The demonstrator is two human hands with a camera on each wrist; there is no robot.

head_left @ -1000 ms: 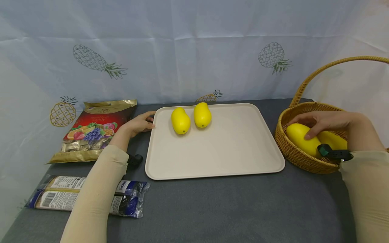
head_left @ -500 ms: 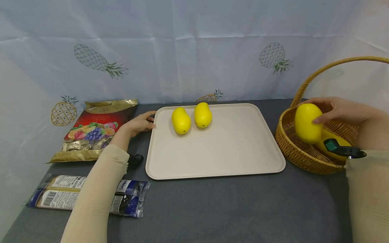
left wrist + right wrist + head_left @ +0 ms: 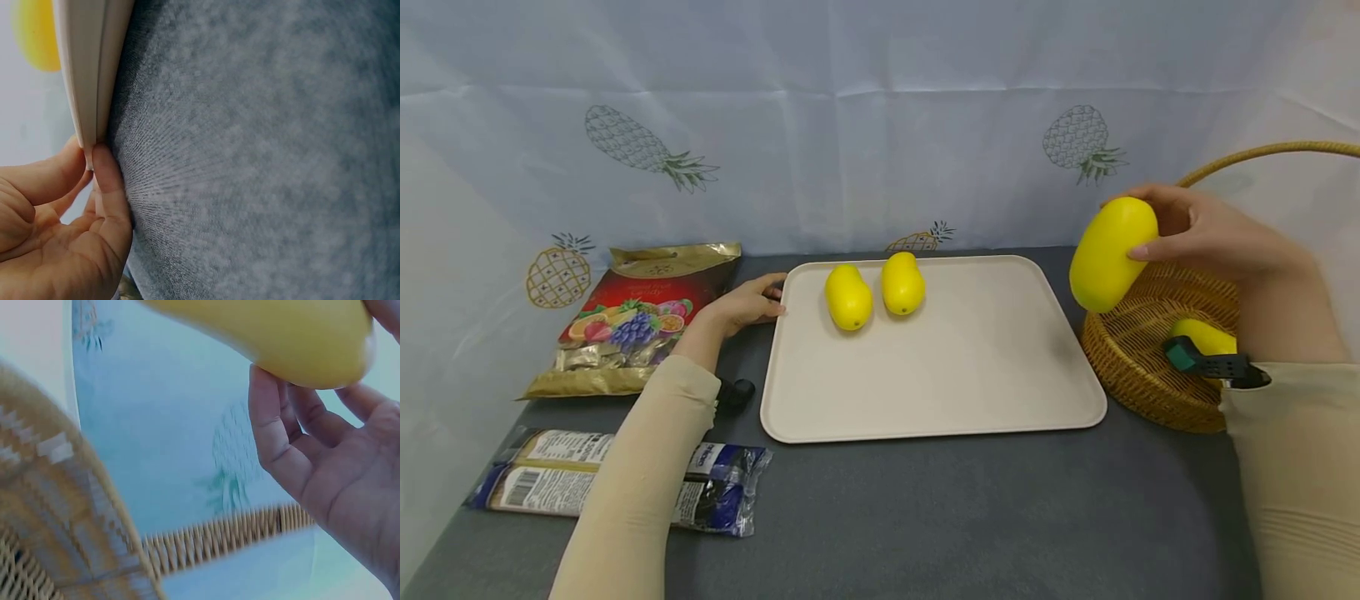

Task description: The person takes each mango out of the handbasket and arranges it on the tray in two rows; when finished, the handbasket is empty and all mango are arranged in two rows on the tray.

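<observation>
My right hand (image 3: 1217,229) grips a smooth yellow mango (image 3: 1112,254) by its end, with the thumb on the near side. The mango hangs tilted in the air above the left rim of the wicker basket (image 3: 1116,371). Another yellow mango (image 3: 1204,336) lies inside the basket, partly hidden by the wrist strap. Two more mangoes, a left one (image 3: 848,297) and a right one (image 3: 902,284), lie near the back of the beige tray (image 3: 940,375). At the tray's left edge, my left hand (image 3: 69,231) pinches the rim between thumb and fingers.
A red and gold candy bag (image 3: 632,321) lies beyond my left forearm. Below it, a blue clear-ended food packet (image 3: 550,471) is partly covered by that forearm. The basket's tall handle (image 3: 1270,152) arches at the right. A pineapple-print curtain (image 3: 850,150) hangs behind the table.
My right hand has lifted the mango up out of the basket and carried it left over the rim. The left hand stays at the tray's edge.
</observation>
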